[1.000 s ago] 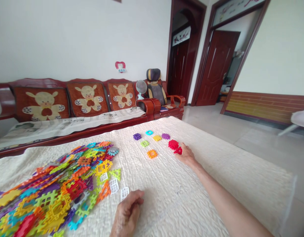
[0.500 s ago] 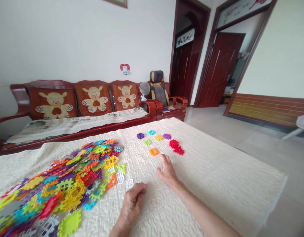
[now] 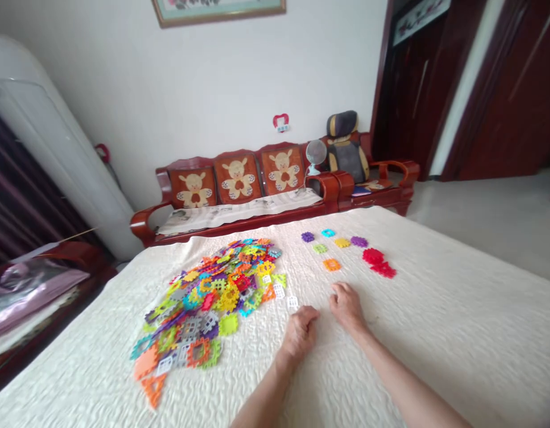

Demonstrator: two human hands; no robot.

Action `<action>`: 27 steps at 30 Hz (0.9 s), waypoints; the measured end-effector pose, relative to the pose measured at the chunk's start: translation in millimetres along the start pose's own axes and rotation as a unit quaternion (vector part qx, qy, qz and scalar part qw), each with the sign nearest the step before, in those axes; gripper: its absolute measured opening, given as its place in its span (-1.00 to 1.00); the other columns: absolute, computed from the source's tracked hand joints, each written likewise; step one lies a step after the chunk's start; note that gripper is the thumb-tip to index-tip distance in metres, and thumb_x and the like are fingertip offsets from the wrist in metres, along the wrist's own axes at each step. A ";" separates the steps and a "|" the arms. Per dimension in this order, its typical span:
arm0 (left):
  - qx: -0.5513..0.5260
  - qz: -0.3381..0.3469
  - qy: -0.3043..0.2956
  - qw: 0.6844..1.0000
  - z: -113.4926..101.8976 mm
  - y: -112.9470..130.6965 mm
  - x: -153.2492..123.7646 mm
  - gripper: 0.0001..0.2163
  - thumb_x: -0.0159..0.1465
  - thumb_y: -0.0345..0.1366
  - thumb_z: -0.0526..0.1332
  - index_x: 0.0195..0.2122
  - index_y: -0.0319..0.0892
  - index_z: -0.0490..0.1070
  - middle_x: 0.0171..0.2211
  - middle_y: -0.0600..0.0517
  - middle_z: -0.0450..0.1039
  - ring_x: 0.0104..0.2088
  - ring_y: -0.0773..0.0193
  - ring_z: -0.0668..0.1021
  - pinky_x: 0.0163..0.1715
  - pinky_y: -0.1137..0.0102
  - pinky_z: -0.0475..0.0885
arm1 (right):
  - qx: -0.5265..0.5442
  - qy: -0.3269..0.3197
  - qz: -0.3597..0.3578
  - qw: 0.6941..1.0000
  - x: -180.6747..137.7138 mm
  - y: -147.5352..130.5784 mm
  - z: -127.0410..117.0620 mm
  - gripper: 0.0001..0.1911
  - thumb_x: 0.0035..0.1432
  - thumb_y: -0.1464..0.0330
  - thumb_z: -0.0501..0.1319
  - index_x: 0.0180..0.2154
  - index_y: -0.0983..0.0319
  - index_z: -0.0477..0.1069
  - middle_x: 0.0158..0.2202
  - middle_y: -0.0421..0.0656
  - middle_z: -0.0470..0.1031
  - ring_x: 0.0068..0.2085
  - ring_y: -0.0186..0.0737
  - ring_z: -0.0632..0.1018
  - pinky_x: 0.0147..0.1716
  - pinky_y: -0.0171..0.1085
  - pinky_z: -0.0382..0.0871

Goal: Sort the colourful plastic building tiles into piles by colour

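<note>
My left hand (image 3: 300,330) rests on the cream quilted cover (image 3: 435,333), fingers curled into a loose fist with nothing showing in it. Just beyond it lies a small white window piece (image 3: 293,302). To its right my right hand (image 3: 347,306) is also closed on the cover, apart from the left, and no piece shows in its fingers. Nearest ahead of the right hand is an orange square piece (image 3: 332,265). Farther out lie pieces in green (image 3: 320,248), yellow (image 3: 342,243), blue (image 3: 328,233), dark purple (image 3: 307,236), purple (image 3: 359,241) and red (image 3: 373,257).
A big heap of colourful notched plastic pieces (image 3: 207,300) spreads to the left of my hands. Beyond the table stand a wooden sofa (image 3: 330,189) with bear cushions (image 3: 239,178), a small fan (image 3: 316,153) and a chair with a massage pad (image 3: 348,157).
The view has swung left, bringing more of the heap into sight. My right hand has drawn back from the orange piece and its fingers have curled in. My left hand stays closed.
</note>
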State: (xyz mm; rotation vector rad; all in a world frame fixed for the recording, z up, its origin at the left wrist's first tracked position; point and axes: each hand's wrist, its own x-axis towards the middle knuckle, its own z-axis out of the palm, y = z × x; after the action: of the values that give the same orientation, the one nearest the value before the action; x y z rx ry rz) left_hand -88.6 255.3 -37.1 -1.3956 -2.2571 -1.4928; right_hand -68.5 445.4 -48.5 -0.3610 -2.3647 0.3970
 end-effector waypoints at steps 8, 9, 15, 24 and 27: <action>0.084 0.018 -0.034 0.996 -11.0 27.5 -52.2 -0.51 -0.04 -0.59 0.04 -0.06 -0.22 0.45 0.07 -0.16 0.39 0.06 0.11 0.47 0.03 0.25 0.43 | -0.018 -0.011 -0.020 1.000 4.2 3.7 0.7 -0.75 0.04 0.50 0.07 -0.28 0.34 0.49 -0.22 0.03 0.53 -0.14 -0.11 0.51 -0.07 -0.20 0.33; 0.094 0.022 -0.036 0.995 -13.1 29.3 -56.8 -0.51 -0.04 -0.58 0.05 -0.06 -0.22 0.44 0.07 -0.16 0.39 0.06 0.12 0.48 0.02 0.25 0.44 | -0.022 -0.015 -0.021 0.999 4.6 3.5 0.1 -0.76 0.05 0.49 0.08 -0.28 0.34 0.49 -0.22 0.03 0.53 -0.15 -0.11 0.51 -0.07 -0.20 0.33; 0.173 -0.013 0.028 0.984 -52.3 16.5 -57.2 -0.55 0.00 -0.56 0.05 -0.10 -0.14 0.46 -0.05 -0.05 0.49 -0.04 0.25 0.53 -0.05 0.33 0.48 | -0.044 -0.031 -0.015 0.998 5.6 2.7 -2.2 -0.76 0.05 0.48 0.08 -0.29 0.34 0.50 -0.21 0.03 0.54 -0.14 -0.10 0.51 -0.10 -0.21 0.32; 0.374 -0.306 0.248 0.840 -194.6 -43.7 -40.3 -0.61 0.21 -0.45 0.02 0.06 -0.24 0.36 0.04 -0.22 0.39 0.05 0.07 0.44 0.06 0.17 0.33 | -0.109 -0.119 0.110 0.981 22.2 -13.4 -18.3 -0.72 0.12 0.37 0.02 -0.39 0.24 0.51 -0.30 0.00 0.50 -0.26 -0.06 0.49 -0.30 -0.19 0.27; 0.403 -0.383 0.230 0.798 -212.7 -52.4 -43.7 -0.63 0.21 -0.37 0.08 0.05 -0.27 0.37 -0.08 -0.25 0.47 -0.08 0.01 0.52 -0.10 0.17 0.39 | -0.119 -0.142 0.164 0.969 31.2 -15.3 -18.8 -0.71 0.12 0.33 0.03 -0.39 0.21 0.53 -0.27 0.01 0.49 -0.26 -0.03 0.49 -0.37 -0.19 0.23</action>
State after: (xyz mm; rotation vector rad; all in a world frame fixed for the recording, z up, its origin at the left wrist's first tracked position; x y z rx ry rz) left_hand -181.5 58.8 14.2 0.1412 -2.6555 -0.6036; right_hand -80.2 446.1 -10.8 -0.8655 -2.6457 0.3342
